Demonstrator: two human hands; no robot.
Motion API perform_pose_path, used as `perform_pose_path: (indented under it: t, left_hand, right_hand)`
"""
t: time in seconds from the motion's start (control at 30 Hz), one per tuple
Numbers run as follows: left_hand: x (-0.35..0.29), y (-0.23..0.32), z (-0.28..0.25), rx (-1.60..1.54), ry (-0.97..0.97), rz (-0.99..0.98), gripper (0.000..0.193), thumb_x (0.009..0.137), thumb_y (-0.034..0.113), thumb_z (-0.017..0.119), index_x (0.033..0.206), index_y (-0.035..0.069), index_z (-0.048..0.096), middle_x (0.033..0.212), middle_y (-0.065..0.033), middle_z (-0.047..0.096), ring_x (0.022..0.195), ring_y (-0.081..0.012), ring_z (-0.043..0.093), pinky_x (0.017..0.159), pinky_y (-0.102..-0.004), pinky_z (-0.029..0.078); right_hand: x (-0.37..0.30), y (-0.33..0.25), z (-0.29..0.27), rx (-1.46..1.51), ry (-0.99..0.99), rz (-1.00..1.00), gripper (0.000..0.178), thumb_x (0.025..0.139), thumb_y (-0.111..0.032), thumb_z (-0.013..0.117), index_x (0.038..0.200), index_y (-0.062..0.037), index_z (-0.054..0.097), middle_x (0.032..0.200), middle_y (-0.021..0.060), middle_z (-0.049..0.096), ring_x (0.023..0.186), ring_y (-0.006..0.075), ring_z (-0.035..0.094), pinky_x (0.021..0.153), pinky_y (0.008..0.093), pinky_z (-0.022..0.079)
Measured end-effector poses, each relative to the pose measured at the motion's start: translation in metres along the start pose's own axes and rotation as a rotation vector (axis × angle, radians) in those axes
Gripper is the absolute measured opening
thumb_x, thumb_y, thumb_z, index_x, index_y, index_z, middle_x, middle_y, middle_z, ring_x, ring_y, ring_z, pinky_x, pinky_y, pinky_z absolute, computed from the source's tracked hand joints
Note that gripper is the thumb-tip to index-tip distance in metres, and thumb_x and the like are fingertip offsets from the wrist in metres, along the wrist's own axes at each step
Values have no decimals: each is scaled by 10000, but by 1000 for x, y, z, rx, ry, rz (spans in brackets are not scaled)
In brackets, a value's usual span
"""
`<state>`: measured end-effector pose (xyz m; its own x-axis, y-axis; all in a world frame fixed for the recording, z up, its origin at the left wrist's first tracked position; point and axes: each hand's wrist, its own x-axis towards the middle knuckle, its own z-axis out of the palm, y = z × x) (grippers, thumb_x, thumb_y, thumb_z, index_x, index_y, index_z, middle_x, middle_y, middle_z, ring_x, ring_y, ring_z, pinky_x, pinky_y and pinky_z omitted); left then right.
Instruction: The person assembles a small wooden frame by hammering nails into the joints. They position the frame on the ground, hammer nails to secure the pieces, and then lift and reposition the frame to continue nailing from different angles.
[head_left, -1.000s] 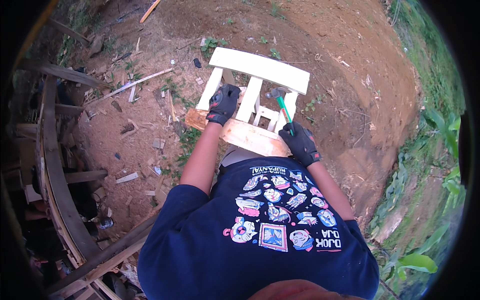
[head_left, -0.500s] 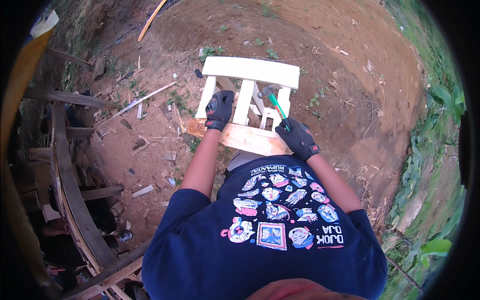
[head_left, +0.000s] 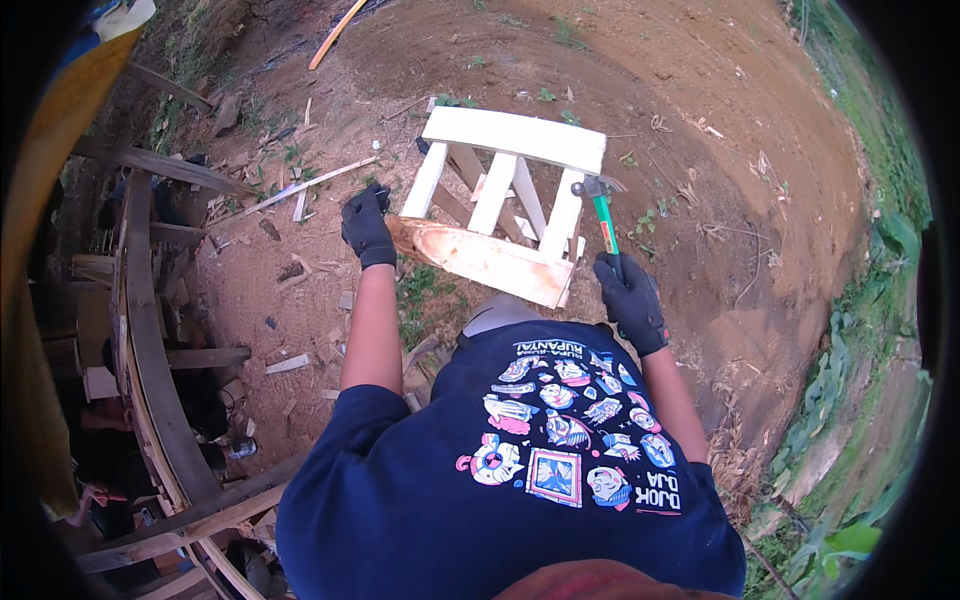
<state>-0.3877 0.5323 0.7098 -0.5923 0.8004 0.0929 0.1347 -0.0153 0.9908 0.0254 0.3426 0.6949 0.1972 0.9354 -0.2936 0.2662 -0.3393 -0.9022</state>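
A frame of pale boards stands before me: a far board (head_left: 515,137) and a rough, brown-streaked near board (head_left: 480,260), joined by several slats (head_left: 497,195). My right hand (head_left: 632,302), in a black glove, is closed round the handle of a claw hammer (head_left: 606,222). The green-handled hammer points away from me, its metal head beside the frame's right slat. Beyond the left end of the near board, my gloved left hand (head_left: 368,228) is raised with its fingers curled in. Whatever those fingers may hold is too small to see.
Weathered beams (head_left: 150,290) form a structure on my left, with part of another person's hand (head_left: 100,495) low among them. Wood scraps (head_left: 288,364) and a long thin strip (head_left: 300,187) lie on the dirt. Green plants (head_left: 850,540) line the right side.
My left hand has moved left, off the frame's left slat to beyond the near board's end. My right hand has shifted right and nearer, bringing the hammer out to the frame's right side.
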Motion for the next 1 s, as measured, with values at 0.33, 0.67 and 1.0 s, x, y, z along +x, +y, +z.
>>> perform_pose_path:
  t: [0.33,0.67,1.0]
  left_hand:
    - [-14,2,-199,169,346,93,206,985,213,736,1015,10,758,931,-83,793,853,-147,743,791,-291,582]
    - [-73,63,-418,493,828,146,334,935,371,723,1038,71,827,973,-112,811,925,-247,767,872,-379,562]
    - [17,223,-605,1208,1102,27,439,945,458,635,1148,112,815,1164,-183,772,1115,-384,723,983,-470,545]
  right_hand:
    - [14,-37,18,-273,-60,-149,478,1031,-386,666,1351,-32,653,879,80,674,704,182,642,626,368,511]
    - [79,-72,116,-855,-222,-589,582,1009,-472,635,1385,-28,633,1232,237,738,1119,443,707,926,544,537]
    - [78,-46,139,-1098,-165,-501,600,1021,-521,565,1292,6,659,1186,247,732,1078,463,700,894,553,536]
